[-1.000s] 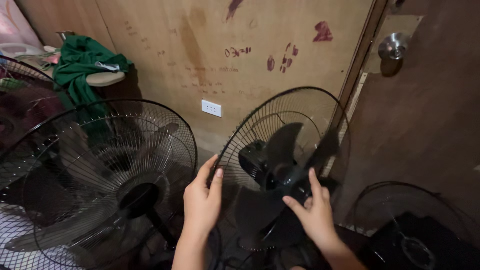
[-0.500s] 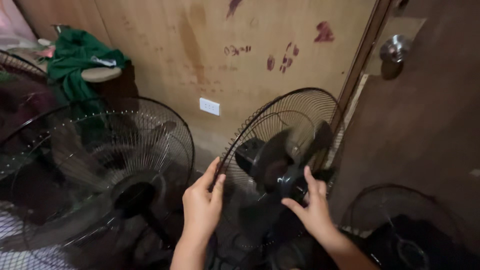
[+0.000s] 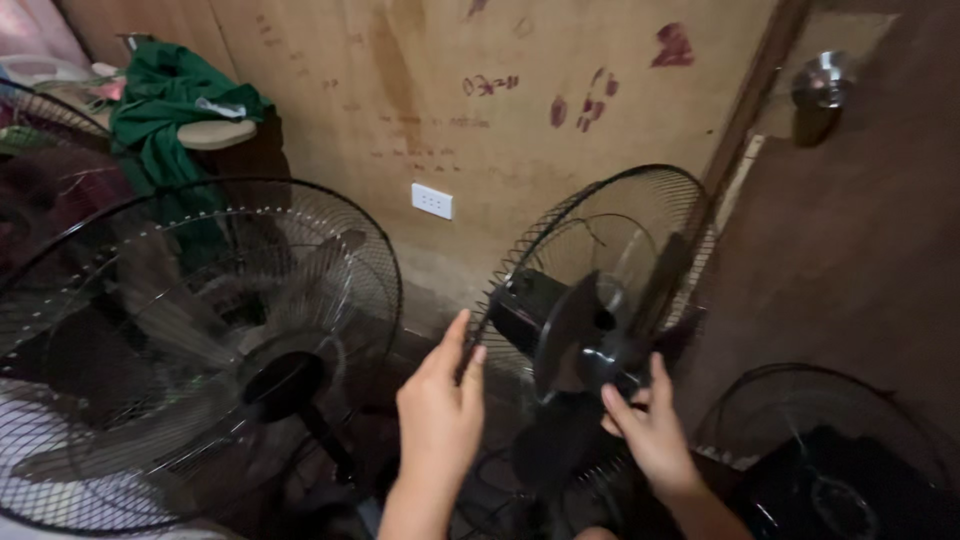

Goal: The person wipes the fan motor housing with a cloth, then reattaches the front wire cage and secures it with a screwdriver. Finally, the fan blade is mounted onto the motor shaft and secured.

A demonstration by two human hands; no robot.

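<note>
Near centre, low: work is seen on a black fan with its front guard off and its dark plastic blade (image 3: 590,345) exposed.
Done so far: front grille judged already removed; black wire rear guard (image 3: 610,235) is left standing behind the blade.
Left to do: blade is still seated on the black motor housing (image 3: 525,305); removal judged not yet finished.
Left hand (image 3: 440,415): fingers extended, laid at the left rim of the rear guard; not clenched.
Right hand (image 3: 650,430): fingers closed about the blade hub.
Fans counted: one open, one assembled black pedestal fan (image 3: 200,340) at left, one black wire grille (image 3: 830,450) near right, part of another far left.
Hands counted: two.
Other: one white wall socket (image 3: 432,201); one round metal door knob (image 3: 822,80); one green cloth (image 3: 170,105).
</note>
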